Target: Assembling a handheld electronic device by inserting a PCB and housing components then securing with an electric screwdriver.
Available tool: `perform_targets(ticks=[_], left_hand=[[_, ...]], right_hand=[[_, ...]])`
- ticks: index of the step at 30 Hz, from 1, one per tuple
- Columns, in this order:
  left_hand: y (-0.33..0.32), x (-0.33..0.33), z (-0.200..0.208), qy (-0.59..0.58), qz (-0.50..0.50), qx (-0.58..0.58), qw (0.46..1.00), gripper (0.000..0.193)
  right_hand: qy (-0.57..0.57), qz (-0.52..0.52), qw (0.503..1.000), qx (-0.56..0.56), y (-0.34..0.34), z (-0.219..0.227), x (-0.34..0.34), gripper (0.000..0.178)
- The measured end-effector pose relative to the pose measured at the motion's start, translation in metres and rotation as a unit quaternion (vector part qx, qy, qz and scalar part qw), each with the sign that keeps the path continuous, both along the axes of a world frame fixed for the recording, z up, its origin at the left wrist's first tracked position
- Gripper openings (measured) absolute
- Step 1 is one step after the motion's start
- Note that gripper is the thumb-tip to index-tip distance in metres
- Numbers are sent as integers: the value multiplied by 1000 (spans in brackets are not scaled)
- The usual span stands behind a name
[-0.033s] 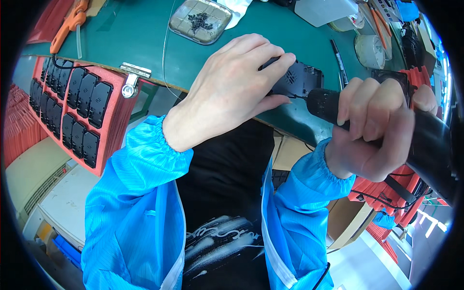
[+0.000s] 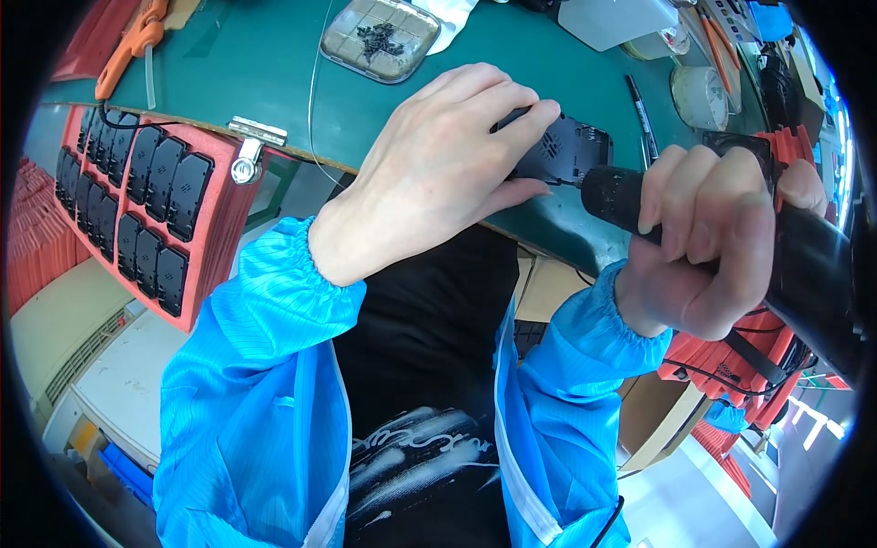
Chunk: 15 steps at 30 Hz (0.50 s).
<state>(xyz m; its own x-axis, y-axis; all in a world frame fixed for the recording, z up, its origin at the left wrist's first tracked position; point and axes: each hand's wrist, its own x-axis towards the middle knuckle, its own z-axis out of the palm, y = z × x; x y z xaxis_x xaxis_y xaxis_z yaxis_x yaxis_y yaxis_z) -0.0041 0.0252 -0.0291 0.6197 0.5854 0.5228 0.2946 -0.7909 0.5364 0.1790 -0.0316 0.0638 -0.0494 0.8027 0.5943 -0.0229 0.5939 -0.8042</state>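
My left hand (image 2: pixel 429 169) is closed on a flat black plastic housing (image 2: pixel 582 151) with a patch of slots, its thumb and fingers pinching the left end. Beneath the housing is the green table (image 2: pixel 247 55). My right hand (image 2: pixel 699 242) wraps round a thick black electric screwdriver (image 2: pixel 610 196), held almost level. Its thin bit points left and meets the housing's near edge beside my left thumb; whether it sits in a screw is too small to tell. Up the table stands a shallow metal tray (image 2: pixel 425 32) with a heap of small dark screws (image 2: pixel 379 40).
At left, red foam trays (image 2: pixel 219 169) hold several black housings, by a metal clamp (image 2: pixel 253 146) on the table edge. An orange-handled tool (image 2: pixel 137 41) lies far left. A marker pen (image 2: pixel 638 105) and a round tub (image 2: pixel 699 96) stand at right, near more red foam (image 2: pixel 690 354).
My right hand has shifted very slightly on the screwdriver. My left hand and the housing stay in place.
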Motion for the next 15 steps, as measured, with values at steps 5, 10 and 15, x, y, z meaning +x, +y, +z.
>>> perform_targets(ticks=[5,10,15], left_hand=[[0,2,1,-5,-5,-5,1000,70],[0,0,1,-8,-1,-5,1000,69],[0,1,0,-12,-2,-4,1000,71]], right_hand=[[2,-44,999,20,0,-5,-4,29],[15,-52,998,25,3,-5,-12,31],[20,-48,998,17,2,-4,-8,34]])
